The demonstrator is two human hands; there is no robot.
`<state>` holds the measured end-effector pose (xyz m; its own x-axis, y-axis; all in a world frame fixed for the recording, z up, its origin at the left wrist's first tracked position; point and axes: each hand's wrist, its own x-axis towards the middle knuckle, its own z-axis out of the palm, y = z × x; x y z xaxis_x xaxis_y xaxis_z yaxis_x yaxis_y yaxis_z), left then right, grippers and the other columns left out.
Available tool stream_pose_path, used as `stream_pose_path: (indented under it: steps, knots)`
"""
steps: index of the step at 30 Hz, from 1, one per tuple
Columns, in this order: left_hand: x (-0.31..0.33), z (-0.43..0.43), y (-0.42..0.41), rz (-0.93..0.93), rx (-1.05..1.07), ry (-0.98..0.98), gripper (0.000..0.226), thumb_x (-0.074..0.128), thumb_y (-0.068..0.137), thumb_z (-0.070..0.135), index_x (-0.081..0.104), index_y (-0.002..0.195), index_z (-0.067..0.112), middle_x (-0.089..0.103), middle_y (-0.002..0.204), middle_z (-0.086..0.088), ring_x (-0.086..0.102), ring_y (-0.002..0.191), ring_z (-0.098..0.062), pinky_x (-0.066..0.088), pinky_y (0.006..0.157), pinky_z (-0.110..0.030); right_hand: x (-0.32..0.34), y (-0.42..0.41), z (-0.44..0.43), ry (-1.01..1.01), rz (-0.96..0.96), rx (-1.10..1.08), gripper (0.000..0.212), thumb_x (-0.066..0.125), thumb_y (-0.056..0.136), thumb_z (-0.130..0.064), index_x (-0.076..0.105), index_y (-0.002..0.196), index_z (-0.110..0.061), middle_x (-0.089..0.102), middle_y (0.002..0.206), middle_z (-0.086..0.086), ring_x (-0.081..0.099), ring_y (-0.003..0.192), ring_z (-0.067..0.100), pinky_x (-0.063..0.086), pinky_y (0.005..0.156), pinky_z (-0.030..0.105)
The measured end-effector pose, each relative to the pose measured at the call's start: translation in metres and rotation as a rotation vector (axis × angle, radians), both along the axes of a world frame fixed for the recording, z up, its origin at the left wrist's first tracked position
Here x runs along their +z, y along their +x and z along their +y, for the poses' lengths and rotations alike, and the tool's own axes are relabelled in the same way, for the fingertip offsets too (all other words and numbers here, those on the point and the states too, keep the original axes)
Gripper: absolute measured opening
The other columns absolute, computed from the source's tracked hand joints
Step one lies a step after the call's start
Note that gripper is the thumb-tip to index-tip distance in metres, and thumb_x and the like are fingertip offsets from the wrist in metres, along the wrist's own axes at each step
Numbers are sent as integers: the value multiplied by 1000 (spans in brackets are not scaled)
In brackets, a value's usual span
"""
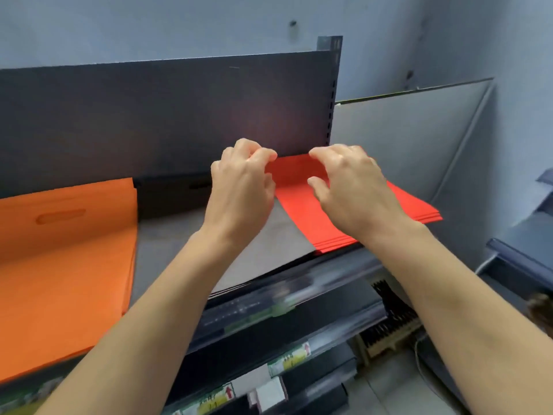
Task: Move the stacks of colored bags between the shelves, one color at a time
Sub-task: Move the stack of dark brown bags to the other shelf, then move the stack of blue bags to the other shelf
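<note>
Top shelf (167,244), grey surface, dark back panel (167,115) behind it.

Red bag stack (302,211) lies flat at the right end of the shelf, skewed: far edge against the back panel, near corner reaching the shelf's front lip, right corner overhanging the shelf end. Several layers visible at the near edge.

Left hand (242,181): over the far-left corner of the red stack, fingers curled, fingertips bunched at the stack's far edge. Grip looks like a pinch on that corner, but contact is hidden by the knuckles, so I cannot tell if it actually has hold.

Right hand (350,181): lying over the far-right part of the red stack, fingers bent and spread, thumb out to the left over the red surface. Grip is half open, palm down on top. Cannot tell whether it presses the stack or just hovers.

Both forearms come in from the bottom of the view, bare.

Orange bag stack (65,271) sits flat at the left end of the same shelf, well apart from the red one, die-cut handle slot visible near its far edge. Bare grey shelf between the two stacks.

Below: front rail with blurred price labels (287,360), lower shelves too blurred to read. Grey board (404,139) leans against the wall right of the shelf unit.
</note>
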<state>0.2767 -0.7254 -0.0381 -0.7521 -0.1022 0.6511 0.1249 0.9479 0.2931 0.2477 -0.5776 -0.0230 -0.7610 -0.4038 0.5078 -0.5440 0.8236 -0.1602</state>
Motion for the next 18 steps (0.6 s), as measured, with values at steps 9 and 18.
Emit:
stream_pose_path:
  steps: [9,18]
  knots:
    - [26,163,-30,212,-418,-39,30,52,80,3,67,106,7,61,108,-13,56,100,-34,39,82,-41,16,19,158,-55,101,-298,34,55,91,-21,55,123,-10,55,125,9,47,117,30,38,98,40]
    - [42,380,-39,279,-723,15,30,52,80,2,67,105,9,61,106,-11,57,99,-32,39,84,-39,22,43,366,-84,107,-591,33,54,91,-16,55,123,-8,55,125,11,47,116,31,35,95,36]
